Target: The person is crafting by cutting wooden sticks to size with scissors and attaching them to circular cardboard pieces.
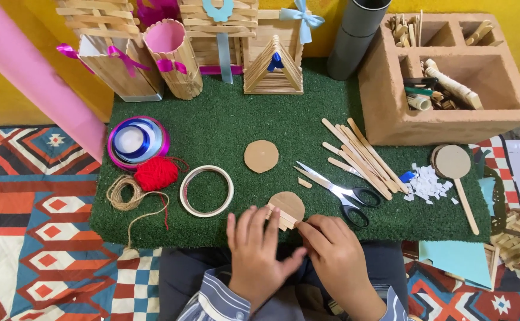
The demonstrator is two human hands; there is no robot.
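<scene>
At the near edge of the green turf mat (224,128): cardboard disc with craft sticks (285,209) beneath it, lying flat on the mat, the sticks jutting out at its lower left; left hand (257,255) with fingers loosely spread, fingertips resting on the mat's edge and touching the stick ends, holding nothing closed; right hand (337,255) with thumb and forefinger narrowed to a pinch against the lower right edge of the disc piece.

Just right of the piece: scissors (337,190), black handles, blades parted slightly; one short stick offcut beside the blades. Beyond them: loose pile of craft sticks (364,157); scatter of white paper scraps (429,184); cardboard paddle on a stick (456,169).

Centre of mat: plain cardboard circle (261,156), well apart from the hands. Left of the piece: tape ring (206,190); ball of red yarn (157,172); coil of twine (126,193); ribbon spools (138,141).

Back row: stick-built pots and a small triangular stick house (273,68); grey tube (355,38); brown compartment box (450,77) holding tools and sticks.
</scene>
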